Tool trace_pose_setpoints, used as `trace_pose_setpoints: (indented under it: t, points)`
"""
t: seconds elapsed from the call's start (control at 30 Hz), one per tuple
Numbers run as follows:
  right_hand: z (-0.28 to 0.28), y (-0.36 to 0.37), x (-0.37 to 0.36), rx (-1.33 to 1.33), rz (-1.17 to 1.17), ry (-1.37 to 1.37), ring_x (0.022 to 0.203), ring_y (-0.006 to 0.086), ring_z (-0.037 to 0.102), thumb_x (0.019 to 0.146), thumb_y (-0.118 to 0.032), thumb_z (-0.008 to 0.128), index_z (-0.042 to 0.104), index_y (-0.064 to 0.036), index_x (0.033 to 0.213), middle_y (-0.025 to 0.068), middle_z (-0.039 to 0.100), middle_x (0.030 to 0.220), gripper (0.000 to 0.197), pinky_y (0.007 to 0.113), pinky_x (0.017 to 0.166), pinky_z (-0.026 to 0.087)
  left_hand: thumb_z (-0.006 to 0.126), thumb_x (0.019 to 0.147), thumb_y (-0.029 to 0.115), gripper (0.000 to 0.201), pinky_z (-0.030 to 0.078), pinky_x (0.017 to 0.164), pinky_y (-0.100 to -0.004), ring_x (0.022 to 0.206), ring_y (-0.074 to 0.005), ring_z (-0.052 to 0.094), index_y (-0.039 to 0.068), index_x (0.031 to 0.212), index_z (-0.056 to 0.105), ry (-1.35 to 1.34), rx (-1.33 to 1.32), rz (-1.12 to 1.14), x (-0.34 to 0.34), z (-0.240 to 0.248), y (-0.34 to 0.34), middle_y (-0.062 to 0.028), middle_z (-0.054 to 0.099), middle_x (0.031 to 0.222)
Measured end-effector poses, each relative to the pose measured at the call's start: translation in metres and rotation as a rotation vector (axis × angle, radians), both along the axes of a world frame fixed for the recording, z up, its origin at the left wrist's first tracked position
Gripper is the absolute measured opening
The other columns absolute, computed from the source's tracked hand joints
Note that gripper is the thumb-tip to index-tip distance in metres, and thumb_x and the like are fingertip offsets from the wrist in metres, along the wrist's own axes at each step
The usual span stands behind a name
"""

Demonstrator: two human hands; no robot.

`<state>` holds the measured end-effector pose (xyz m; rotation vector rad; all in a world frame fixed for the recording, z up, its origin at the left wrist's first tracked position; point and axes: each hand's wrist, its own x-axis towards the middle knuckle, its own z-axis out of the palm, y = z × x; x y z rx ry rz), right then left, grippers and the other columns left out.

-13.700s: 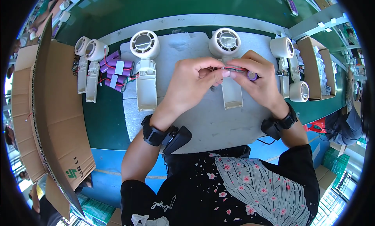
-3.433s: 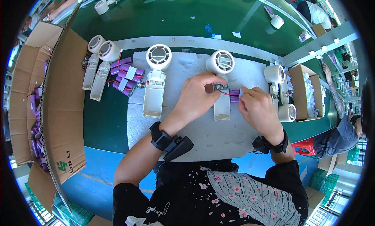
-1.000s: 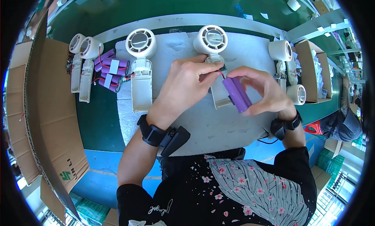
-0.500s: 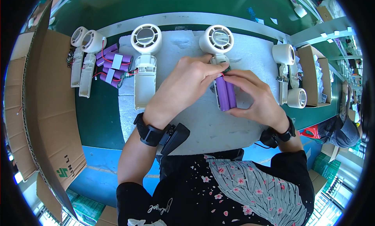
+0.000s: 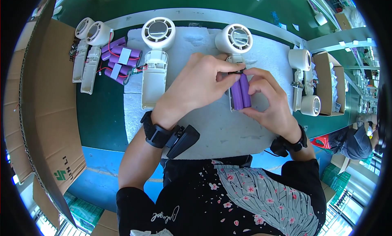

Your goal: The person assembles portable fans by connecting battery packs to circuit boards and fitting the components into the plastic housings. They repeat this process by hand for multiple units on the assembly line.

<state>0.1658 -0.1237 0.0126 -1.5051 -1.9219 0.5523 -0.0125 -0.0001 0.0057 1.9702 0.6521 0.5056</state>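
A white handheld-fan shell (image 5: 234, 38) lies on the pale foam sheet (image 5: 204, 130), its round head away from me and its handle half open. In the handle sits a purple two-cell battery pack (image 5: 241, 93). My right hand (image 5: 272, 103) grips the pack along its right side, thumb near the lower end and fingers near the top. With thumb and index finger, my left hand (image 5: 198, 83) pinches a small dark piece, perhaps a circuit board, at the pack's upper end. My fingers partly hide that spot. To the left lies another open fan shell (image 5: 154, 87) with a bare handle cavity.
Several purple battery packs (image 5: 122, 60) with red wires lie at left beside two fan shells (image 5: 90, 68). More fan parts (image 5: 300, 60) and a carton of small parts (image 5: 324, 89) stand at right. A large cardboard box (image 5: 51, 109) borders the left side. Another person (image 5: 351, 142) sits far right.
The view has shifted slightly. My left fingers now pinch the dark piece at the pack's top, and my right index finger has bent beside it. The pack stays in the handle.
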Motion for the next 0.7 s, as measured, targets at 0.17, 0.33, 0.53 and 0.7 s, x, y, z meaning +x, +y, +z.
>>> trace_pose_setpoints:
  t: [0.17, 0.33, 0.53, 0.7]
  points:
    - [0.005, 0.010, -0.006, -0.191, -0.076, 0.115, 0.088, 0.0226, 0.058, 0.055, 0.003, 0.084, 0.053, -0.0070, 0.104, 0.0113, 0.048, 0.124, 0.059, 0.032, 0.074, 0.052, 0.076, 0.071, 0.013, 0.039, 0.051, 0.064, -0.0332, 0.067, -0.0270, 0.066, 0.009, 0.109, 0.071, 0.037, -0.105, -0.028, -0.003, 0.001, 0.002, -0.0189, 0.068, 0.090]
    - [0.012, 0.012, -0.006, -0.221, -0.062, 0.128, 0.094, 0.0223, 0.056, 0.054, 0.003, 0.085, 0.054, -0.0074, 0.114, 0.0099, 0.047, 0.124, 0.068, 0.030, 0.073, 0.051, 0.080, 0.066, 0.014, 0.045, 0.052, 0.070, -0.0331, 0.073, -0.0271, 0.067, 0.009, 0.110, 0.070, 0.068, -0.158, -0.003, -0.002, 0.005, 0.000, -0.0190, 0.069, 0.095]
    - [0.007, 0.009, 0.002, -0.155, 0.041, -0.006, 0.102, 0.0247, 0.057, 0.054, -0.001, 0.087, 0.056, -0.0059, 0.122, 0.0107, 0.048, 0.124, 0.075, 0.031, 0.077, 0.052, 0.081, 0.065, 0.013, 0.047, 0.052, 0.077, -0.0345, 0.084, -0.0292, 0.068, 0.008, 0.110, 0.070, 0.007, -0.145, 0.018, 0.000, 0.001, 0.000, -0.0204, 0.068, 0.098]
    - [0.008, 0.007, -0.007, -0.015, 0.085, -0.203, 0.106, 0.0284, 0.057, 0.054, -0.004, 0.088, 0.057, -0.0017, 0.122, 0.0129, 0.049, 0.124, 0.074, 0.035, 0.082, 0.052, 0.080, 0.064, 0.011, 0.046, 0.052, 0.080, -0.0359, 0.089, -0.0314, 0.067, 0.005, 0.109, 0.070, -0.067, -0.127, 0.000, -0.005, -0.004, 0.001, -0.0205, 0.068, 0.101]
